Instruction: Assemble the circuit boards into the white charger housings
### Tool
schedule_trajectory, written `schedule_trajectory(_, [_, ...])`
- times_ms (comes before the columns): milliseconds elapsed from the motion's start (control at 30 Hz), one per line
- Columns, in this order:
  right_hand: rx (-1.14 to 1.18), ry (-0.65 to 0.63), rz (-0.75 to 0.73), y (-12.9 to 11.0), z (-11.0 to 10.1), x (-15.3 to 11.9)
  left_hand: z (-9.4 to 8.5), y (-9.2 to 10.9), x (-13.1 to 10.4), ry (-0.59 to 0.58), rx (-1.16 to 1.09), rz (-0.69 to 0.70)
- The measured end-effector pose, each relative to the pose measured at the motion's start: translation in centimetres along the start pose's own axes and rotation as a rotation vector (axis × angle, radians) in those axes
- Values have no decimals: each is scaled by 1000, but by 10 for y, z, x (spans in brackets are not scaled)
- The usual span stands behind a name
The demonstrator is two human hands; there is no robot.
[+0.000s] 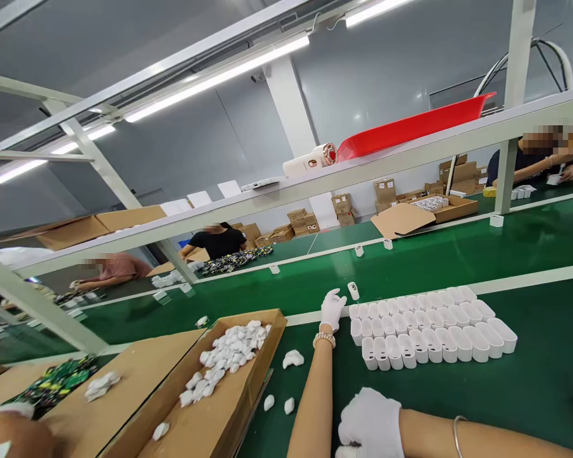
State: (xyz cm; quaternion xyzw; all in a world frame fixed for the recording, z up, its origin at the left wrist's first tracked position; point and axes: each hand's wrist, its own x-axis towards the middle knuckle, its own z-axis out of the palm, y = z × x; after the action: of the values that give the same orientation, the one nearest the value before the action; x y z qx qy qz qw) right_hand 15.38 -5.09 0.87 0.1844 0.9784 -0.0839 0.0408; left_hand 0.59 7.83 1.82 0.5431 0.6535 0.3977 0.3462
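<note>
My left hand [333,310], in a white glove with a beaded bracelet at the wrist, reaches to the light strip edging the green belt. Its fingers are apart and hold nothing. Just beyond the fingertips a white plastic housing [353,291] with a dark slot lies on the belt, apart from the hand. My right hand [370,423], also gloved, is low in front of me with its fingers curled in; what they hold, if anything, is hidden. Rows of white, open-topped oval housings [433,343] stand on the green table, right of my left hand.
A cardboard box [248,397] with small white pieces [233,346] lies left. A few loose white pieces [293,359] rest beside my left arm. More housings [360,250] sit along the belt. A shelf [386,162] crosses above, bearing a red tray [415,127]. Co-workers sit across.
</note>
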Motion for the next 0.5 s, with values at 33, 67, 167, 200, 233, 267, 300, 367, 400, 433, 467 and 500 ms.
schedule_trajectory(33, [7, 16, 5, 0, 1, 0, -1, -2, -2, -6, 1, -16])
schedule_trajectory(67, [16, 32, 8, -1, 2, 0, -2, -3, -4, -14, 1, -32])
schedule_trajectory(167, [50, 44, 30, -1, 6, 2, -4, -2, -7, -39, -7, -65])
schedule_trajectory(200, [89, 36, 47, -1, 8, 2, -4, -1, -7, -49, -12, -71])
schedule_trajectory(233, [148, 30, 71, 0, 9, 3, -5, 2, -7, -59, -19, -74])
schedule_trajectory(267, [219, 25, 101, 1, 9, 4, -6, 5, -8, -70, -25, -75])
schedule_trajectory(300, [293, 22, 132, 2, 9, 4, -7, 9, -8, -82, -31, -74])
schedule_trajectory(367, [430, 19, 190, 6, 6, 5, -9, 17, -8, -111, -42, -65])
schedule_trajectory(400, [486, 13, 211, 9, 4, 6, -10, 22, -9, -128, -46, -59])
schedule_trajectory(433, [538, -1, 224, 11, 1, 8, -11, 26, -10, -146, -51, -51])
schedule_trajectory(467, [600, -17, 234, 14, -4, 10, -12, 30, -11, -164, -54, -44])
schedule_trajectory(500, [662, -31, 237, 17, -9, 12, -12, 33, -13, -184, -57, -37])
